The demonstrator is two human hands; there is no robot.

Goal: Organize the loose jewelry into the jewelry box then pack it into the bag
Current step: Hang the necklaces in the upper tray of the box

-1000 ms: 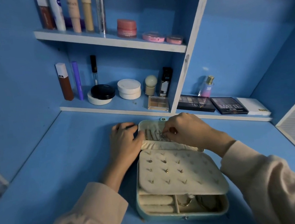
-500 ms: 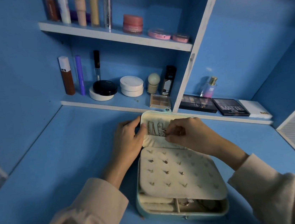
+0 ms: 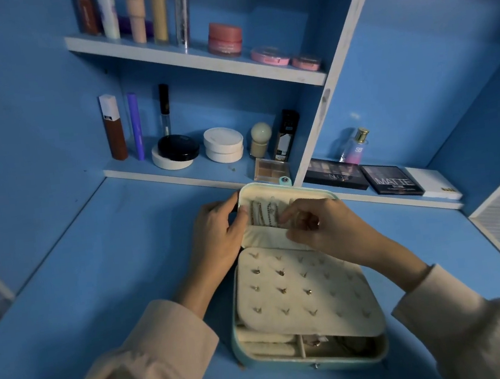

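Observation:
An open teal jewelry box (image 3: 311,366) with cream lining lies on the blue desk in front of me. Its raised lid (image 3: 286,189) carries several hanging chains (image 3: 263,214) above a cream pocket. A cream earring panel (image 3: 305,292) studded with several small earrings covers most of the base. My left hand (image 3: 220,237) grips the lid's left edge, thumb on the lining. My right hand (image 3: 319,228) is over the lid's pocket, fingertips pinching at the chains' lower ends. A ring (image 3: 314,342) lies in a front compartment. No bag is in view.
Two shelves behind the box hold cosmetics: tubes and a pink jar (image 3: 225,39) above, compacts (image 3: 223,144) and bottles below. Eyeshadow palettes (image 3: 393,183) and a perfume bottle (image 3: 353,146) sit right of the white divider (image 3: 332,78). Blue walls close both sides.
My right hand's fingers have shifted slightly along the chains in the lid. My left hand has moved from the desk beside the lid to gripping its left edge.

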